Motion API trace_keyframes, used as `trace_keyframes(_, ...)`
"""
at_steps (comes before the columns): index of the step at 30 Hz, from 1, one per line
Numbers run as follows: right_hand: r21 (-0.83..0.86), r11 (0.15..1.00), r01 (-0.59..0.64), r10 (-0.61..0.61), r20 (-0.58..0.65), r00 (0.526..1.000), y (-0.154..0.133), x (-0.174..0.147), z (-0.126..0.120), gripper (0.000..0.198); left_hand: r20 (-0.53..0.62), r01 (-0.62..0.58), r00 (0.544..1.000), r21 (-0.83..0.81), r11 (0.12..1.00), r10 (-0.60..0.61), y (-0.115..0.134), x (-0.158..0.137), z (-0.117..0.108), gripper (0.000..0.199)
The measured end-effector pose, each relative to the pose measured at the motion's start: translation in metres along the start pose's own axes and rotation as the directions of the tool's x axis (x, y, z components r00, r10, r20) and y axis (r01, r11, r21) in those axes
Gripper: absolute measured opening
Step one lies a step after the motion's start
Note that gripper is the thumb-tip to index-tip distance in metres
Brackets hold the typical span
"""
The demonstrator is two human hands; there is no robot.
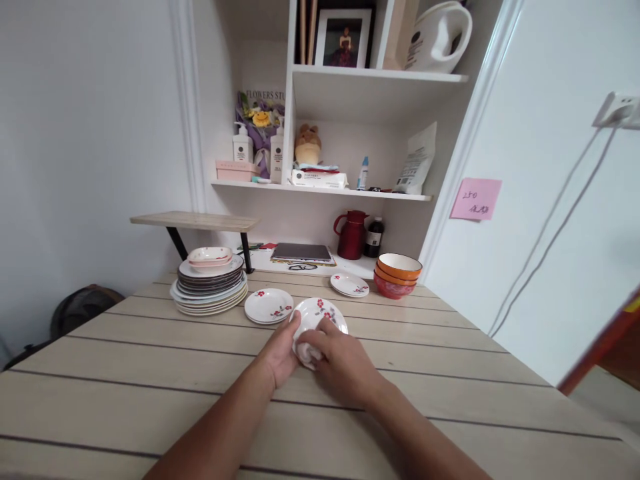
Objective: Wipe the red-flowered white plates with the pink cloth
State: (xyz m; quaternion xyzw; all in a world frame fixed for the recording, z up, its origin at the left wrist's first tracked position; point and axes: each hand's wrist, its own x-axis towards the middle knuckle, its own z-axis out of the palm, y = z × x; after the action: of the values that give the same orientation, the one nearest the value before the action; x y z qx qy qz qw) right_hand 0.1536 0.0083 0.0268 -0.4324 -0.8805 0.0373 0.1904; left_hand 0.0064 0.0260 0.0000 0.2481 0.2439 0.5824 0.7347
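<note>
A white plate [307, 313] with red flowers and grey leaves is tilted up above the table, in front of me. My left hand [281, 353] grips its left rim, thumb on the face. Bunched in my right hand [343, 360] is a white cloth [307, 352], pressed against the lower part of the plate; whether it is cloth or tissue I cannot tell. Just left of my hands lie matching flowered plates [265, 305], stacked. Another small stack of flowered plates [345, 283] rests farther back on the right.
A tall stack of plates [210, 303] with small dishes [210, 255] on top stands at the left, near a small riser [195, 220]. Nested bowls [397, 275] sit at the back right. Behind are a red jug [351, 237], a dark bottle [373, 239] and a laptop [301, 252].
</note>
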Motion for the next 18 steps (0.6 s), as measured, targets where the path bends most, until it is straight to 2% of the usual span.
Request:
trace_keyframes(2, 0.003, 0.999, -0.053, 0.053, -0.073, 0.996, -0.003, 0.009, -0.001, 0.039, 0.043, 0.04, 0.998, -0.004, 0.999, -0.039, 0.001, -0.001, 0.001, 0.047)
trace_keyframes(5, -0.01, 0.97, -0.244, 0.238, -0.194, 0.952, 0.01, 0.018, -0.007, 0.041, 0.05, 0.036, 0.998, -0.005, 0.999, -0.036, 0.001, -0.002, 0.003, 0.049)
trace_keyframes(8, -0.054, 0.939, -0.338, 0.323, -0.195, 0.926, 0.022, 0.012, -0.011, 0.039, 0.017, 0.016, 1.0, 0.002, 1.0, -0.016, 0.001, -0.003, 0.005, 0.051)
trace_keyframes(10, -0.092, 0.955, -0.284, 0.274, -0.102, 0.956, 0.018, 0.002, -0.008, 0.035, -0.002, 0.008, 1.0, 0.007, 1.0, -0.008, 0.001, -0.003, 0.004, 0.051)
trace_keyframes(13, -0.065, 0.996, -0.067, 0.068, 0.016, 0.998, -0.001, -0.005, -0.001, 0.035, -0.035, 0.005, 0.999, 0.036, 0.999, -0.004, 0.003, -0.004, 0.003, 0.051)
trace_keyframes(16, -0.009, 0.998, -0.065, 0.065, -0.066, 0.996, -0.012, 0.004, 0.001, 0.035, -0.016, 0.016, 1.0, 0.057, 0.998, -0.015, 0.003, -0.005, 0.005, 0.052)
trace_keyframes(18, 0.002, 0.988, -0.155, 0.153, -0.159, 0.975, -0.007, 0.013, -0.004, 0.029, 0.022, 0.015, 1.0, 0.053, 0.999, -0.017, 0.002, -0.005, 0.007, 0.05)
